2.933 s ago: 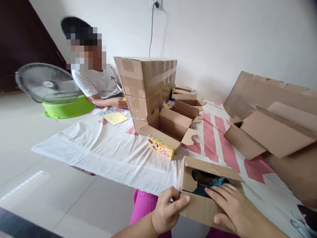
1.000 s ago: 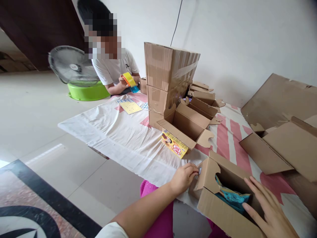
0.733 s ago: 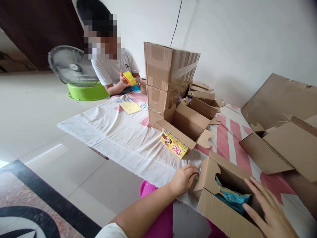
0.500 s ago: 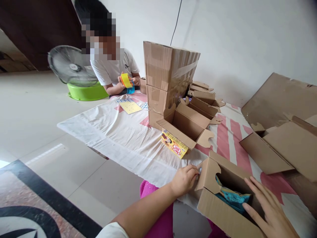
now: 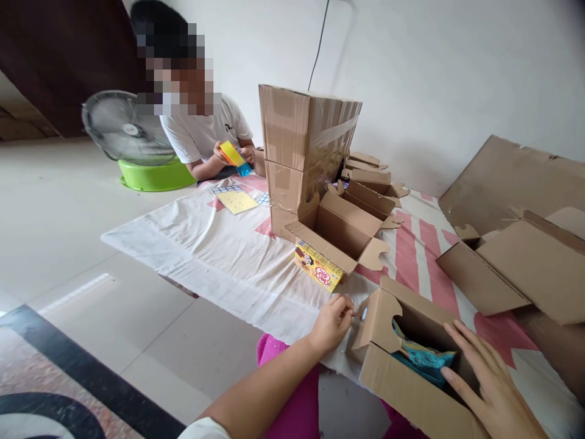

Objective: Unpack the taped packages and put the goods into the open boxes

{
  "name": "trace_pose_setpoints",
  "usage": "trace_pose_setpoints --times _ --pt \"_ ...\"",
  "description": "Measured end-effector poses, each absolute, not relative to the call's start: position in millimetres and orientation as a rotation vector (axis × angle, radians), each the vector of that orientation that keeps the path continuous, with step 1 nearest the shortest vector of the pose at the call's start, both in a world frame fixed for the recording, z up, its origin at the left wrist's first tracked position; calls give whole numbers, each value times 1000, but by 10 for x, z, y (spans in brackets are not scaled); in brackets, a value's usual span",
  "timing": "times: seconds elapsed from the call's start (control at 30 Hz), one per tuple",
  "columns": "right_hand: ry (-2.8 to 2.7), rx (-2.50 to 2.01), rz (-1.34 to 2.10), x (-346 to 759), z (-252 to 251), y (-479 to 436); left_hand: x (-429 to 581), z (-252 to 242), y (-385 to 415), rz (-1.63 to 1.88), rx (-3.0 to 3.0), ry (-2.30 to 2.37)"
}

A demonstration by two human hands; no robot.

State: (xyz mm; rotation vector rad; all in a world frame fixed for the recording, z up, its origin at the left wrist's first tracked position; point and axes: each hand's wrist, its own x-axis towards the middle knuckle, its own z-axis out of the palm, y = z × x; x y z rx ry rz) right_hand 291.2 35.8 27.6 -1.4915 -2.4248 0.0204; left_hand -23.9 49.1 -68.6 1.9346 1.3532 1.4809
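Observation:
A small open cardboard box (image 5: pixel 402 390) lies in front of me with teal packets (image 5: pixel 423 360) inside. My right hand (image 5: pixel 491 390) rests flat on the box's open top, fingers spread over the packets. My left hand (image 5: pixel 331 323) is at the box's left side flap (image 5: pixel 379 317), fingers pinched together just beside it. Whether it grips the flap or something small, I cannot tell.
An empty open carton (image 5: pixel 340 235) with a yellow snack box (image 5: pixel 317 272) at its front sits on the white and pink sheet (image 5: pixel 219 256). Tall taped boxes (image 5: pixel 301 146) stand behind. Flat cardboard (image 5: pixel 512 256) lies at right. Another person (image 5: pixel 201 128) holds a yellow tape dispenser (image 5: pixel 233 155) near a fan (image 5: pixel 121 125).
The box's top flap has opened, showing the teal packets. My left hand shifted from the front wall to the left side flap. The other person picked up a tape dispenser.

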Motion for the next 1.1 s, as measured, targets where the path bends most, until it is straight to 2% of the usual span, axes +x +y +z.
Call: trace_pose_setpoints --times 0.4,1.1 --pt "-2414 -1483 65 2910 274 379 -211 -647 478 1388 2116 1253" --pt "-2411 -1490 61 2939 245 371 -211 -651 519 1421 1817 1244"
